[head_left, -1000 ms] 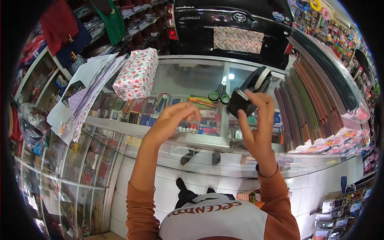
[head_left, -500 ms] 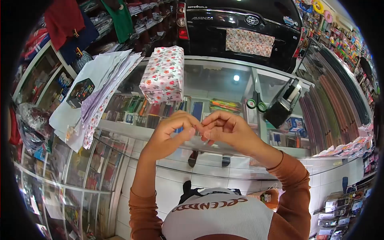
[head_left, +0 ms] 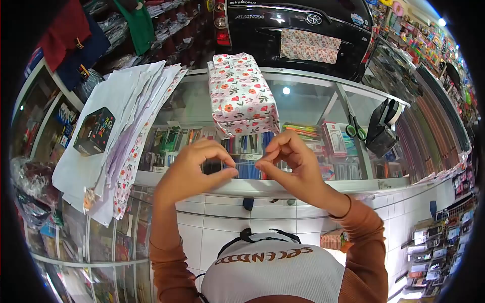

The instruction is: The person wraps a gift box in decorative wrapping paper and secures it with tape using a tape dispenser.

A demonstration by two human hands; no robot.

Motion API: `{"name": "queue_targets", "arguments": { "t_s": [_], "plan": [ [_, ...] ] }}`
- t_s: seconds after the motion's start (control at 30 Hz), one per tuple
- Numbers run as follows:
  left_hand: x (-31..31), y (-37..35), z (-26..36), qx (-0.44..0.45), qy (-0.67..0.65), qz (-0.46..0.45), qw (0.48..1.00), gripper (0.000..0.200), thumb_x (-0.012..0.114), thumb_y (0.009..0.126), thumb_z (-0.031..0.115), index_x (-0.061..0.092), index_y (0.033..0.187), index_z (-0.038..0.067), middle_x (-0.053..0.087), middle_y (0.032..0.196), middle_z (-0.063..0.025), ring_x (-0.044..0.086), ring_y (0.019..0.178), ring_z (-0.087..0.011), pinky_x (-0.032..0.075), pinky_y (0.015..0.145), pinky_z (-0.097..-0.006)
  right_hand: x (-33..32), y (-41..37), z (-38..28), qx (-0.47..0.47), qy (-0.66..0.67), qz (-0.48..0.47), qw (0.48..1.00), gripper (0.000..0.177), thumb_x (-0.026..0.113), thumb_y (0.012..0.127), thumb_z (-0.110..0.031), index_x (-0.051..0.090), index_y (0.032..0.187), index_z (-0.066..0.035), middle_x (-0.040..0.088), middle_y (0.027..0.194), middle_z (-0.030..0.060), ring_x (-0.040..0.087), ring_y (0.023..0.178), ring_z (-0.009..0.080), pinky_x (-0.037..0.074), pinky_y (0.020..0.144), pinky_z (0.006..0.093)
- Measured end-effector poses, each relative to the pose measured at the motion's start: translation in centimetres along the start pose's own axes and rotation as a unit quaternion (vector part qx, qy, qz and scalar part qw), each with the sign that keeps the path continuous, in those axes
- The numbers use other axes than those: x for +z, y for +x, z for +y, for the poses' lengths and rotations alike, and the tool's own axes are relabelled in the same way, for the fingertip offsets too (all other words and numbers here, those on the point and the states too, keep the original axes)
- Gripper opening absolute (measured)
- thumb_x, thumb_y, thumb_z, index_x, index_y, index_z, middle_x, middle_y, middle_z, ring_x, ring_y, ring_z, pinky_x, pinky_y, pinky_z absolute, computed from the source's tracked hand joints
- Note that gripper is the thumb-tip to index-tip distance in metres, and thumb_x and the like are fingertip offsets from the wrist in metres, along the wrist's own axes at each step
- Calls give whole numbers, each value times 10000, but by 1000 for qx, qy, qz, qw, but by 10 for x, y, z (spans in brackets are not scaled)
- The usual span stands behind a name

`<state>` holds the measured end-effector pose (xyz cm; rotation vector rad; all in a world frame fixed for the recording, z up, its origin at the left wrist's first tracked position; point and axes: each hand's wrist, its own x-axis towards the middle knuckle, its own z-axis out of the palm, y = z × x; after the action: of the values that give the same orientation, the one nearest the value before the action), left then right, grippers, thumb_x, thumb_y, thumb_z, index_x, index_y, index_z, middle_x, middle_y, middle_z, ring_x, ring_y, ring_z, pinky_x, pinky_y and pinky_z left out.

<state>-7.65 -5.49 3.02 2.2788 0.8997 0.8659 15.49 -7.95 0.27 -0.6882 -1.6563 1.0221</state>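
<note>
Left of the wrapped box (head_left: 241, 93), loose paper sheets (head_left: 113, 108) carry a small dark box (head_left: 94, 130). The left hand (head_left: 189, 169) is in front of the wrapped box and to its left, fingers pinched on what looks like a thin clear strip (head_left: 247, 162). The wrapped box rests on the glass tabletop (head_left: 308, 101). In front of it and to its right, the right hand (head_left: 302, 169) pinches the strip's other end. Right of the box lie scissors (head_left: 356, 131), then a black tape dispenser (head_left: 381, 134) near stacked folders (head_left: 429, 126).
</note>
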Motion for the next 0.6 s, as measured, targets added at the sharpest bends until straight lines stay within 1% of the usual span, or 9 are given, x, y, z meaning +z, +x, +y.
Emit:
{"name": "queue_targets", "arguments": {
  "t_s": [0.03, 0.07, 0.17, 0.2, 0.3, 0.43, 0.47, 0.57, 0.6],
  "plan": [
    [-8, 3, -6, -4, -11, -10, 1000, 141, 766, 735, 136, 656, 743, 48, 649, 811, -47, 590, 811, -207, 454, 758, -320, 9, 2, 2, -11, -13, 22, 1000, 257, 659, 851, 10, 476, 1029, -22, 620, 834, 42, 597, 786, 75, 468, 699, 220],
    [-15, 7, -11, 17, 2, -6, 1000, 130, 770, 738, 128, 683, 767, 36, 651, 766, -41, 597, 739, -163, 463, 709, -292, 17, 4, 4, -22, -27, 43, 998, 258, 658, 852, 8, 474, 1031, -22, 619, 837, 43, 598, 790, 78, 470, 704, 223],
    [-31, 13, -20, -74, -80, -54, 993, 127, 768, 746, 114, 705, 812, 26, 662, 781, -35, 592, 713, -119, 460, 670, -255, 30, 7, 6, -32, -36, 94, 994, 269, 663, 844, 14, 476, 1033, -23, 617, 848, 51, 606, 794, 89, 482, 710, 232],
    [-34, 14, -26, -42, -63, -73, 994, 143, 758, 765, 103, 713, 874, 23, 677, 790, -29, 588, 699, -80, 455, 645, -227, 34, 8, 9, -39, -26, 109, 993, 268, 664, 842, 16, 477, 1031, -23, 617, 847, 52, 607, 791, 92, 484, 706, 233],
    [-39, 19, -24, -99, -105, -97, 985, 144, 748, 781, 101, 705, 888, 16, 684, 783, -26, 597, 710, -76, 460, 659, -227, 40, 9, 14, -52, -36, 141, 988, 266, 666, 839, 19, 476, 1022, -22, 615, 841, 55, 608, 778, 98, 492, 697, 237],
    [-35, 21, -28, -116, -121, -50, 985, 122, 736, 796, 85, 694, 876, 3, 677, 758, -18, 593, 690, -50, 448, 632, -184, 49, 10, 18, -58, -88, 165, 981, 251, 672, 836, 10, 481, 996, -13, 611, 825, 67, 614, 763, 105, 497, 677, 240],
    [-35, 21, -29, -119, -122, -50, 984, 168, 742, 781, 70, 679, 920, -2, 672, 751, -6, 578, 665, -39, 440, 609, -180, 51, 11, 18, -64, -109, 172, 977, 246, 674, 834, 8, 483, 988, -11, 609, 821, 71, 617, 758, 108, 498, 670, 241],
    [-36, 23, -38, -77, -111, -29, 990, 258, 751, 760, 59, 661, 999, 22, 667, 740, -3, 554, 632, -33, 440, 597, -197, 56, 12, 22, -77, -115, 190, 972, 230, 678, 831, 2, 490, 964, -9, 607, 813, 78, 622, 748, 115, 500, 654, 247],
    [-37, 23, -36, -91, -102, -23, 990, 264, 742, 762, 53, 656, 1011, 34, 658, 729, -3, 563, 628, -44, 445, 594, -198, 58, 11, 22, -72, -114, 191, 972, 229, 678, 832, 2, 491, 963, -10, 607, 812, 78, 621, 747, 115, 500, 655, 247]
  ]
}}
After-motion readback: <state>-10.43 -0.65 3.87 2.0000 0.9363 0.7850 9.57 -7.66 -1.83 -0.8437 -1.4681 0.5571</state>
